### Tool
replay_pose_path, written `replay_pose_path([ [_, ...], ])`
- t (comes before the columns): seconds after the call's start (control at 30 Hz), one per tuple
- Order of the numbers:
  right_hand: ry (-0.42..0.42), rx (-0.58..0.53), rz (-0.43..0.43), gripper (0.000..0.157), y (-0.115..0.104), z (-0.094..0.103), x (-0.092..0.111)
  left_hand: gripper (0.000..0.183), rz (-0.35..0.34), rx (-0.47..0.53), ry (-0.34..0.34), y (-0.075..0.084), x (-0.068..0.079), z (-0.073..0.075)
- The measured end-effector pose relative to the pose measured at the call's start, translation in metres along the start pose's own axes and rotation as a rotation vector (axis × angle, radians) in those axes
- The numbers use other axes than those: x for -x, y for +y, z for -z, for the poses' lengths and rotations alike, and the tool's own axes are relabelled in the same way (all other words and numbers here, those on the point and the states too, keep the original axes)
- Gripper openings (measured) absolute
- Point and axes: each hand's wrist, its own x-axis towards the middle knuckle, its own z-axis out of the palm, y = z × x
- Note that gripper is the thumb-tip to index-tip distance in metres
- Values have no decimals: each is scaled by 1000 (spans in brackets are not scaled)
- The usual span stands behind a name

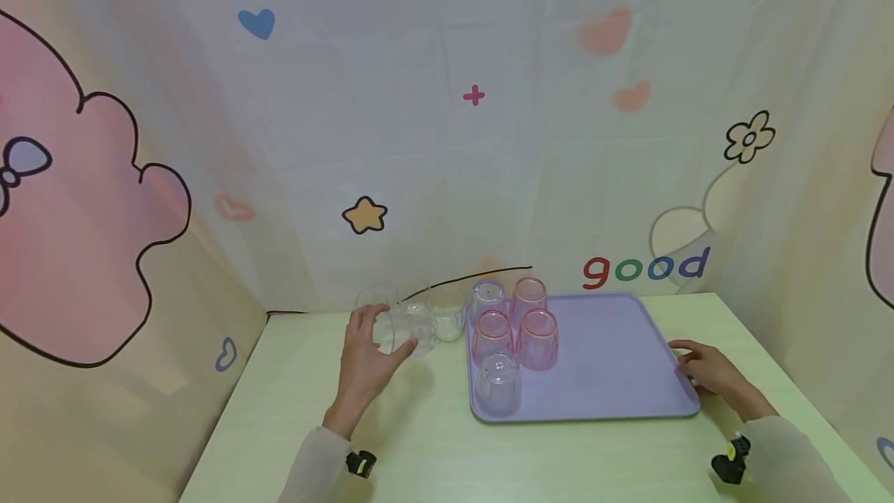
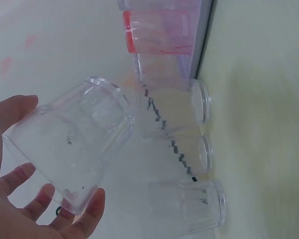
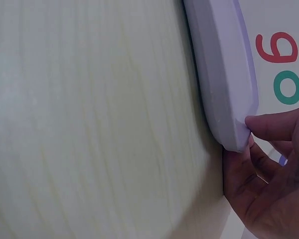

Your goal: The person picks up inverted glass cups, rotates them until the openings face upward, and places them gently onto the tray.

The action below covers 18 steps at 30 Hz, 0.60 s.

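My left hand (image 1: 365, 367) grips a clear cup (image 2: 74, 142) tilted on its side above the table, thumb on one side and fingers round the other. Just beyond it, clear cups (image 2: 189, 206) stand on the table left of a purple tray (image 1: 601, 363). Along the tray's left side are pink cups (image 1: 538, 341), a clear cup (image 1: 499, 386) at the front corner and another clear cup (image 1: 487, 300) at the back. At the tray's right edge, my right hand (image 1: 715, 375) pinches the rim, thumb on top and fingers below, as the right wrist view shows.
The pale wood-grain table (image 1: 433, 456) extends in front of the tray and to both sides. A printed curtain (image 1: 419, 138) with hearts, stars and the word "good" hangs behind the table and along its sides.
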Motion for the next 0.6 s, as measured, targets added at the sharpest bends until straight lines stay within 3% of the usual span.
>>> replay_pose_path([
  [0.37,10,6,5,54,1,0,1,66,25,243,-28,16,8,0],
  [0.6,30,19,14,53,3,-1,0,64,59,322,-55,27,13,-3],
])
